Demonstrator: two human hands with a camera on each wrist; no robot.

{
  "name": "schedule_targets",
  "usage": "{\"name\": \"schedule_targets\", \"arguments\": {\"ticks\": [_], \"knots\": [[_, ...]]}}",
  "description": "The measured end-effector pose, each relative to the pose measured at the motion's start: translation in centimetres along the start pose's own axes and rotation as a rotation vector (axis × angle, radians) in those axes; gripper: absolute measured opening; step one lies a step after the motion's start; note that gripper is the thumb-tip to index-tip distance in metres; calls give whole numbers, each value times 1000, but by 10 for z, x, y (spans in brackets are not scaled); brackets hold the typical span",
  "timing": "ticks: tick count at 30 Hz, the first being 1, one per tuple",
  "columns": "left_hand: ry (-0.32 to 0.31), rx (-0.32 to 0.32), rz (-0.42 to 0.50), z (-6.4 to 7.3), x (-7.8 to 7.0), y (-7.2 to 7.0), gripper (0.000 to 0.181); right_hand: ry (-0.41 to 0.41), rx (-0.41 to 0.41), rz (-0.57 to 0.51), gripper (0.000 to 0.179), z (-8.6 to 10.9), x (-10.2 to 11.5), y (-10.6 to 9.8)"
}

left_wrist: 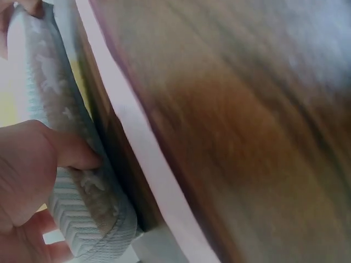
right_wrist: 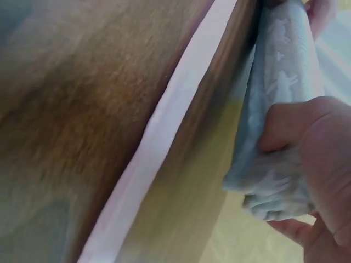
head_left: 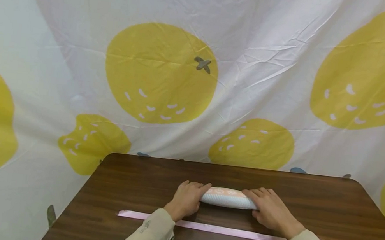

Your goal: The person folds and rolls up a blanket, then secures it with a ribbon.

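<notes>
A rolled cloth (head_left: 229, 202), pale blue and ribbed with a peach band of white figures, lies lengthwise between the two hands over the table. My left hand (head_left: 186, 198) grips its left end, the thumb pressed across the patterned band in the left wrist view. At the other end my right hand (head_left: 271, 211) grips the cloth, with thumb on one side and fingers on the other. Folded layers show at that end of the cloth (right_wrist: 279, 186) in the right wrist view. Parts of the fingers are hidden behind the cloth.
A pink strip (head_left: 216, 229) runs across the dark wood table (head_left: 129, 183), nearer to me than the cloth, and passes beneath the forearms. Behind the table hangs a white curtain (head_left: 265, 65) printed with yellow fruit.
</notes>
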State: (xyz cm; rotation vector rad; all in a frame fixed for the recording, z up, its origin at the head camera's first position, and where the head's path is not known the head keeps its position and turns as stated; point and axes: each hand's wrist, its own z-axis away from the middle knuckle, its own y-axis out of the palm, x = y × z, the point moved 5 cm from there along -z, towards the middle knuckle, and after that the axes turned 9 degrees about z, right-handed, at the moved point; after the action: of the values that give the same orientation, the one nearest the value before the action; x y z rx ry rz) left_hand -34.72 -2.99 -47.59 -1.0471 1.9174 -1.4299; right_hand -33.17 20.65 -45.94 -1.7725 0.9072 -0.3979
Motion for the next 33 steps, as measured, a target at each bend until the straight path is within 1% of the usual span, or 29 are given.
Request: {"name": "schedule_targets", "arguments": {"ticks": [2,5,7,11,14,18,23,26,28,30,33], "knots": [[14,-33,3,0,3,-3,65,-18,-48,17,62,1,2,-6],[35,-81,33,2,6,-9,64,-51,-136,43,61,3,6,-16],[39,-90,53,3,9,-12,65,-73,-188,45,61,5,9,-22],[37,-65,84,4,12,-14,64,-101,-254,15,61,9,14,-33],[36,-44,96,4,13,-13,63,-118,-289,-20,58,11,18,-39],[44,-40,112,3,15,-12,63,-155,-338,-59,56,12,25,-48],[58,-54,130,1,15,-14,65,-179,-367,-92,58,14,32,-57],[62,-48,131,0,15,-17,66,-167,-375,-132,62,15,36,-63],[68,-41,141,0,14,-19,68,-173,-391,-176,61,16,39,-67],[80,-31,158,-1,13,-20,69,-201,-432,-222,54,17,43,-73],[107,-18,187,-2,11,-20,71,-272,-508,-268,44,17,53,-81]]}}
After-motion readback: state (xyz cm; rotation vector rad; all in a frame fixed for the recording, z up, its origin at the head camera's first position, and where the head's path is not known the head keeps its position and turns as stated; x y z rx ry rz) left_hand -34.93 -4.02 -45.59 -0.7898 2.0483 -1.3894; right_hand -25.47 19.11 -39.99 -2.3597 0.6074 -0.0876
